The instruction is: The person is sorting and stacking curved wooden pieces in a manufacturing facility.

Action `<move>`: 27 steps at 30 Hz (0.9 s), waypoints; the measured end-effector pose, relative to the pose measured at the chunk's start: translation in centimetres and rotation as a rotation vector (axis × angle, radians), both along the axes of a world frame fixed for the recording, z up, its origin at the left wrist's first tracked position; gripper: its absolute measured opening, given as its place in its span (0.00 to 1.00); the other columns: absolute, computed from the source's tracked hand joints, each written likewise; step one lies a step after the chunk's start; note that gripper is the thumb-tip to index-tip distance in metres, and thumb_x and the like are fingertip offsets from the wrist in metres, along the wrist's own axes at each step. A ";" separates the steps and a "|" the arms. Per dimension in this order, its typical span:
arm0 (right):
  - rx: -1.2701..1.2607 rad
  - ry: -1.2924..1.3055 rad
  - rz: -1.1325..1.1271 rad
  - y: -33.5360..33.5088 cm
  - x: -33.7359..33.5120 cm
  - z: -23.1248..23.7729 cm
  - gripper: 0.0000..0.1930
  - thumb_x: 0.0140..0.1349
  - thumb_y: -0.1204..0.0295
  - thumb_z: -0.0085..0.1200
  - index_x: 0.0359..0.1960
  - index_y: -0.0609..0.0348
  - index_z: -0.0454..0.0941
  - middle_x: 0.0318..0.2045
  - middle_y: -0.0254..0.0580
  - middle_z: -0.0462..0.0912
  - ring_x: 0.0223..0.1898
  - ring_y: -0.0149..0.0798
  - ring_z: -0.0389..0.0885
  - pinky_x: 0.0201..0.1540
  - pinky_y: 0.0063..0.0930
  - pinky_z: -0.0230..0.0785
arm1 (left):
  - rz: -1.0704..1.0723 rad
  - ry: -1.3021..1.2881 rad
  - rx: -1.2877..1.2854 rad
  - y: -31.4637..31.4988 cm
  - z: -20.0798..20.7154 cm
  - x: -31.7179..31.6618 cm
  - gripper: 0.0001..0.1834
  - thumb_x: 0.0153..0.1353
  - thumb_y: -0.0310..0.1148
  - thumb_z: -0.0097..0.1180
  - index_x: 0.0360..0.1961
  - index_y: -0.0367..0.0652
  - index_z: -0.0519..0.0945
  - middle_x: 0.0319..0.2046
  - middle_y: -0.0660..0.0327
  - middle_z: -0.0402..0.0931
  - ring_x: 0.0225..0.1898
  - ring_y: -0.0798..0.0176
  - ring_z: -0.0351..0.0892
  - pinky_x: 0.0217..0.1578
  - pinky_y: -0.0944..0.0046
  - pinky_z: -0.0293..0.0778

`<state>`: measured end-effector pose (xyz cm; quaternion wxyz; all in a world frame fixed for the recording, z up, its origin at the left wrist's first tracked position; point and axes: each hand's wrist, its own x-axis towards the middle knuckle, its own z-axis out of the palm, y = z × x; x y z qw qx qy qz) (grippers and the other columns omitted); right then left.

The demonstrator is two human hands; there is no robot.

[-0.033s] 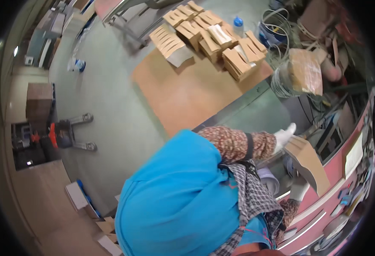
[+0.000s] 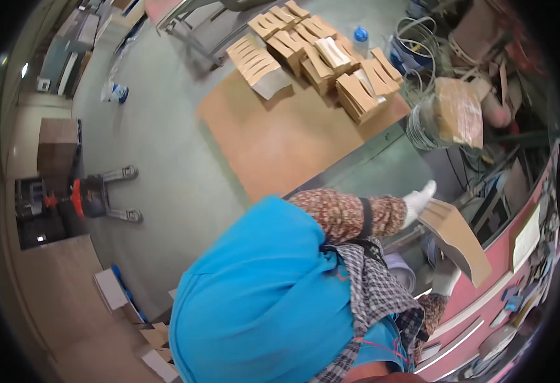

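Note:
A brown cardboard piece (image 2: 455,239) with a wavy edge is held up at the right, tilted, between my two white-gloved hands. My left hand (image 2: 419,199) grips its upper end, one digit sticking out beyond the glove's hold while the others are partly hidden. Against the lower side, my right hand (image 2: 444,281) closes on the same piece, its fingers mostly behind the cardboard. Similar wavy-edged cardboard pieces (image 2: 363,96) stand in stacks on a brown board (image 2: 273,143) on the floor.
Close by on the right is a red work surface (image 2: 465,306) with tools and papers. A wrapped bundle (image 2: 458,112), a cable coil and a blue-capped bottle (image 2: 360,39) are beyond. On the left stands a pallet truck (image 2: 92,196). A metal-legged table (image 2: 197,38) is at the back.
Both hands and the held cardboard have shifted slightly left in the picture, while the stacks appear slightly further right. The grip looks the same.

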<state>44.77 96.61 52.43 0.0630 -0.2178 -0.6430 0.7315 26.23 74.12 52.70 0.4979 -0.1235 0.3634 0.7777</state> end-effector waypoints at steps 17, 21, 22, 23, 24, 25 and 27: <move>0.537 -0.017 0.985 -27.5 -36.8 -5.3 0.25 0.75 0.68 0.46 0.71 0.62 0.63 0.68 0.48 0.68 0.69 0.43 0.64 0.71 0.34 0.56 | 0.797 -0.293 -0.215 -32.6 -3.1 -12.0 0.41 0.70 0.69 0.36 0.51 0.35 0.76 0.42 0.54 0.80 0.42 0.58 0.82 0.42 0.59 0.82; -0.003 -0.210 0.867 -31.5 -41.6 -12.4 0.25 0.77 0.65 0.42 0.72 0.58 0.61 0.68 0.41 0.68 0.66 0.36 0.67 0.68 0.29 0.62 | 0.947 -0.259 -0.238 -35.9 -4.5 -14.5 0.41 0.70 0.69 0.36 0.52 0.36 0.75 0.44 0.55 0.79 0.43 0.58 0.80 0.43 0.57 0.81; 0.021 -0.222 0.892 -33.3 -42.5 -13.2 0.25 0.77 0.61 0.41 0.71 0.59 0.62 0.66 0.41 0.70 0.65 0.36 0.69 0.67 0.28 0.63 | 1.021 -0.278 -0.310 -37.1 -5.0 -14.7 0.41 0.70 0.70 0.34 0.48 0.38 0.76 0.39 0.58 0.80 0.39 0.59 0.79 0.40 0.59 0.81; 0.045 -0.236 0.915 -35.1 -43.3 -14.1 0.26 0.77 0.57 0.40 0.70 0.59 0.64 0.64 0.41 0.73 0.63 0.37 0.71 0.66 0.28 0.64 | 0.982 -0.224 -0.218 -39.4 -7.6 -14.2 0.41 0.69 0.70 0.38 0.55 0.38 0.74 0.45 0.56 0.79 0.46 0.58 0.80 0.45 0.59 0.81; 0.072 -0.255 0.928 -36.6 -43.8 -14.9 0.28 0.78 0.53 0.39 0.69 0.60 0.66 0.62 0.42 0.76 0.62 0.37 0.73 0.66 0.28 0.65 | 0.978 -0.241 -0.223 -40.4 -8.5 -14.4 0.41 0.69 0.70 0.38 0.55 0.38 0.74 0.45 0.56 0.79 0.46 0.58 0.80 0.45 0.59 0.81; 0.040 -0.462 0.904 -38.9 -44.9 -14.4 0.35 0.74 0.43 0.41 0.67 0.61 0.69 0.60 0.43 0.78 0.59 0.39 0.76 0.64 0.29 0.66 | 1.023 -0.302 -0.240 -41.6 -9.5 -14.9 0.42 0.68 0.70 0.40 0.59 0.38 0.70 0.50 0.54 0.77 0.50 0.57 0.79 0.49 0.58 0.80; 0.037 -0.422 0.893 -42.5 -46.2 -20.2 0.38 0.71 0.40 0.42 0.67 0.61 0.69 0.61 0.44 0.77 0.59 0.39 0.76 0.64 0.30 0.65 | 1.058 -0.324 -0.202 -43.9 -11.8 -15.9 0.47 0.66 0.71 0.43 0.69 0.39 0.61 0.60 0.51 0.72 0.61 0.55 0.74 0.59 0.56 0.76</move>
